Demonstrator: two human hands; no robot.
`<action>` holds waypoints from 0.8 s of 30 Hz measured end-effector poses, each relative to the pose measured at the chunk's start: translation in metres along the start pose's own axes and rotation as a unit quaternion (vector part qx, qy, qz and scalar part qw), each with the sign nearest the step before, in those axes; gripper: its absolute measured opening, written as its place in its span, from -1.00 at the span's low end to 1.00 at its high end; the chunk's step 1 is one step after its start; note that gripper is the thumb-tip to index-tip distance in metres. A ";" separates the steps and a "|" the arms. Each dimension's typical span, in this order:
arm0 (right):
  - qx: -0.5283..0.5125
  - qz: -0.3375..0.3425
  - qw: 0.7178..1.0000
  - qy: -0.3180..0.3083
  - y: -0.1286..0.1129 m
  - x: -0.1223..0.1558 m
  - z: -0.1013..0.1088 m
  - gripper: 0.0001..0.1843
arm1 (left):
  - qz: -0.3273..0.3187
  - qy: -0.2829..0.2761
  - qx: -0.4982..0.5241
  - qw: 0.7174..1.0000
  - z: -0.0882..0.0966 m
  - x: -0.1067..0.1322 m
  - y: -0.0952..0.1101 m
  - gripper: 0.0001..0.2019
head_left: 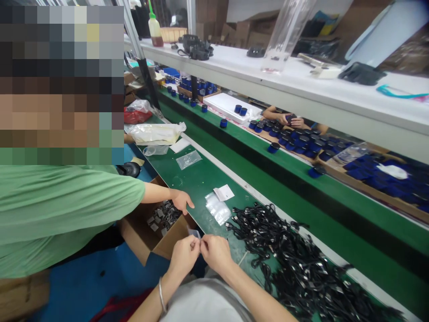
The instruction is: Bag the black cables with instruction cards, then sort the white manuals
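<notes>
My left hand (pixel 183 254), with a bangle on its wrist, and my right hand (pixel 216 253) meet in front of my body at the bench edge. The fingers of both are closed in a pinch on a small clear plastic bag (pixel 194 233). Most of the bag is hidden by my fingers, so its contents cannot be made out. Just beyond my right hand lie flat clear plastic bags (pixel 218 209) with a white printed slip (pixel 224 192) on top. A large heap of black USB cables (pixel 298 259) spreads to the right of my right arm.
A person in a green sleeve (pixel 100 201) reaches from the left over a cardboard box (pixel 139 235) of small packed items. Beyond the green bench (pixel 179 176) stand many blue jars (pixel 301 143) and another person's hands (pixel 291 120). A white shelf (pixel 234 60) overhangs the far side.
</notes>
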State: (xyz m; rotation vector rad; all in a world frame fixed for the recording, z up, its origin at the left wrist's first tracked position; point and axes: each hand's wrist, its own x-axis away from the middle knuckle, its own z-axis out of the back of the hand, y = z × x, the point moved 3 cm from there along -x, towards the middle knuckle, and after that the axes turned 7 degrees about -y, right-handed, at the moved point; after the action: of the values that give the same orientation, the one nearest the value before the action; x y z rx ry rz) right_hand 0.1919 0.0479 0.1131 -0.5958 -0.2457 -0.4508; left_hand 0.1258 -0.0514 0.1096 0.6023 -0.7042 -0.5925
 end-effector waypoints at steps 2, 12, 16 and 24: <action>0.005 -0.019 1.000 0.006 0.007 -0.005 0.002 -0.76 | 0.023 0.014 0.009 1.000 0.001 -0.004 -0.004 -0.73; -0.016 -0.088 0.992 0.092 0.065 -0.108 0.053 -0.22 | 0.093 0.033 0.112 0.989 0.011 -0.009 -0.041 -0.74; -0.074 -0.120 0.989 0.054 0.101 -0.156 0.054 -0.60 | 0.108 0.042 0.154 0.981 0.002 0.000 -0.049 -0.76; -0.226 -0.142 0.963 -0.027 0.143 -0.184 0.050 -0.71 | 0.144 0.047 0.228 0.962 -0.015 0.011 -0.065 -0.79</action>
State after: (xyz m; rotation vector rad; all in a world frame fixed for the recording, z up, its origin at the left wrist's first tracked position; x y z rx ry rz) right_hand 0.0943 0.2444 0.0202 -1.0285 -0.2849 -0.7798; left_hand 0.1248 -0.0985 0.0610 0.9288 -0.8275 -0.1246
